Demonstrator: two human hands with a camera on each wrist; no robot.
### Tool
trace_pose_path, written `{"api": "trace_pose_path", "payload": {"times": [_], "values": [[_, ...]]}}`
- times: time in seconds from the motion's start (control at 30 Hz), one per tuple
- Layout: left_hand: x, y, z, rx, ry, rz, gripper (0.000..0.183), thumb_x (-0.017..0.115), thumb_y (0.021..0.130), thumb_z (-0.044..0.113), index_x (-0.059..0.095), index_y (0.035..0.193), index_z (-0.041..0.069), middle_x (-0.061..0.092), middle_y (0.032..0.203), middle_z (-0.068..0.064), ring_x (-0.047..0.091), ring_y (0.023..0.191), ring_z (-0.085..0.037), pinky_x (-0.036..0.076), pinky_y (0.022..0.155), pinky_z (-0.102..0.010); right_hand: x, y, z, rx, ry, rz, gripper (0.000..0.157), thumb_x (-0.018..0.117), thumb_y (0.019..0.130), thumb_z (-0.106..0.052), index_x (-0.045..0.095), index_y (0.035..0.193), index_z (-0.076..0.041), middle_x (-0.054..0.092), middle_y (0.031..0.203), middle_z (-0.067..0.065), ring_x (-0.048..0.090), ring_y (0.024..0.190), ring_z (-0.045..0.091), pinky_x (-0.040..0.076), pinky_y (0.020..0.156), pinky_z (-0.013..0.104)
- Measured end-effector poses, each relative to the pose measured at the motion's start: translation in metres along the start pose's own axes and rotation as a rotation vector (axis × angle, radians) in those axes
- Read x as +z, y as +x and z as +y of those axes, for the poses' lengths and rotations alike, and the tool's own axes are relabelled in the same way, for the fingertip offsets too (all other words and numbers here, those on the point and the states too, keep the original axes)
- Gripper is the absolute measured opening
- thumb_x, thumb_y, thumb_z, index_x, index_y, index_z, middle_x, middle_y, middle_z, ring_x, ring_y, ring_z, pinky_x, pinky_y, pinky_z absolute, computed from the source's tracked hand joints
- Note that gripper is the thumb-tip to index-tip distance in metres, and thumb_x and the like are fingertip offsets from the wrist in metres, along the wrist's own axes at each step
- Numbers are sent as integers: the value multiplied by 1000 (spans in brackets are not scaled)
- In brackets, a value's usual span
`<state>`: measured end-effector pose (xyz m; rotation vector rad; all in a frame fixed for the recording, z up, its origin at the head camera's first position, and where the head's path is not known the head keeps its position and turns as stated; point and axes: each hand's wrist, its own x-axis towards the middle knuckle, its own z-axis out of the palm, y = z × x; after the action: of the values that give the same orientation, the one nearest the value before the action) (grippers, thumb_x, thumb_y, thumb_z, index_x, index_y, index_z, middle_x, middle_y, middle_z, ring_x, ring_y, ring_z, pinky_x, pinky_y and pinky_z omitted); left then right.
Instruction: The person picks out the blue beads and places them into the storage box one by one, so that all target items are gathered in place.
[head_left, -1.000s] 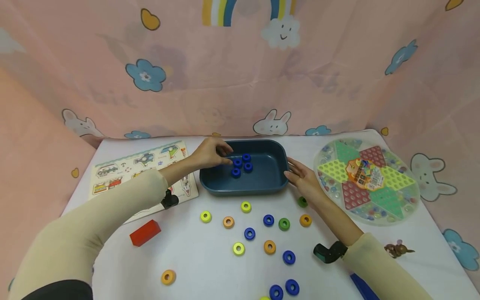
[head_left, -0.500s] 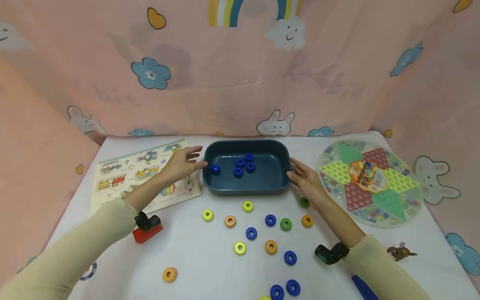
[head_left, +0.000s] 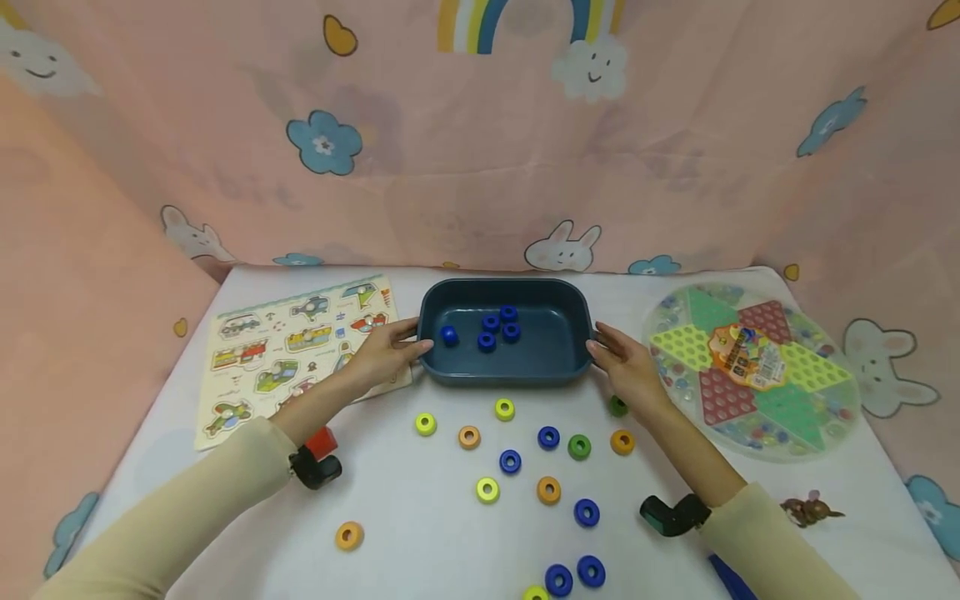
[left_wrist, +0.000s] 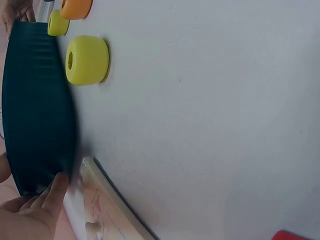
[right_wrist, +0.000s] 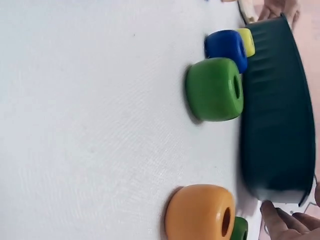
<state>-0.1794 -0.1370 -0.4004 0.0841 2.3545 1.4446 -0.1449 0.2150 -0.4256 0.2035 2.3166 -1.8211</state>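
A dark teal rectangular tray (head_left: 504, 377) stands at the back middle of the table. Inside it are several blue ring-shaped beads (head_left: 512, 332); one blue bead (head_left: 449, 336) lies apart on the left, its hole not visible. My left hand (head_left: 387, 357) holds the tray's left end, thumb at the rim. In the left wrist view its fingers (left_wrist: 56, 196) reach against the tray's outer wall. At the opposite end my right hand (head_left: 628, 367) grips the tray likewise, with fingers (right_wrist: 275, 220) low by the end wall in the right wrist view. Whether the tray's base touches the table cannot be told.
Loose yellow, orange, green and blue beads (head_left: 549, 490) lie in front of the tray. A picture puzzle board (head_left: 262, 367) is at left, with a red block (head_left: 321, 443) near it. A round marble game board (head_left: 753, 367) and a small mouse figure (head_left: 812, 509) lie at right.
My left hand has come out of the tray, leaving a blue bead inside at left, and has taken hold of the left end. My right hand stays at the right end.
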Motion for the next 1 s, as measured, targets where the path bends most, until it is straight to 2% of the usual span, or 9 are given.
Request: {"api": "trace_pose_path", "payload": {"times": [0.1,0.2,0.27,0.37,0.43,0.53,0.67,0.8,1.0], "values": [[2,2,-2,4,-68,-11,60,61,91,22,35,141,3,40,139,-17,51,116,-27,49,86,-36,-7,-10,-7,60,11,-45,61,41,98,-38,21,147,-7,33,144,16,42,124,29,40,97,36],[2,3,-2,12,-104,-7,59,61,91,20,35,141,3,41,139,-17,52,115,-27,50,86,-37,-11,-23,-7,87,32,-28,67,46,95,-43,23,146,-7,37,143,13,48,120,23,43,94,31],[2,3,-1,24,-108,-3,59,61,91,19,35,141,2,40,139,-18,52,115,-28,49,86,-37,-9,-36,-7,70,40,5,69,52,93,-43,26,144,-5,42,139,13,52,115,20,45,90,27],[2,1,0,25,-116,9,58,61,91,18,35,140,1,41,138,-18,52,115,-28,49,86,-38,4,-57,-1,-14,126,27,64,61,90,-33,35,139,0,53,128,14,58,107,17,48,85,24],[2,0,0,23,-116,10,58,61,91,18,35,140,1,41,138,-19,52,115,-29,49,86,-38,18,-72,0,-55,168,-35,58,62,90,-23,37,135,3,56,123,16,59,105,19,48,85,25],[2,0,-2,10,-129,6,57,61,91,17,36,140,1,42,137,-18,52,114,-28,49,86,-38,41,-88,2,-70,213,-189,51,64,88,-13,42,131,5,57,120,18,58,107,23,48,87,25],[3,2,-3,12,-156,-1,57,61,91,17,37,140,2,42,137,-17,53,114,-27,49,86,-37,63,-96,8,-91,146,-332,45,65,86,-6,48,127,4,57,120,18,55,110,27,47,88,26],[4,2,-4,7,-160,3,57,61,91,17,37,140,1,42,137,-17,53,114,-27,49,86,-37,76,-98,19,-137,-16,-358,44,69,82,-4,54,124,-3,59,117,9,56,108,21,47,88,25],[3,0,-5,-5,-141,18,56,61,91,15,37,140,2,43,137,-17,53,114,-28,49,87,-37,85,-100,26,-239,-250,-369,45,75,76,-7,60,117,-12,57,113,-4,57,102,11,47,85,21]]}}
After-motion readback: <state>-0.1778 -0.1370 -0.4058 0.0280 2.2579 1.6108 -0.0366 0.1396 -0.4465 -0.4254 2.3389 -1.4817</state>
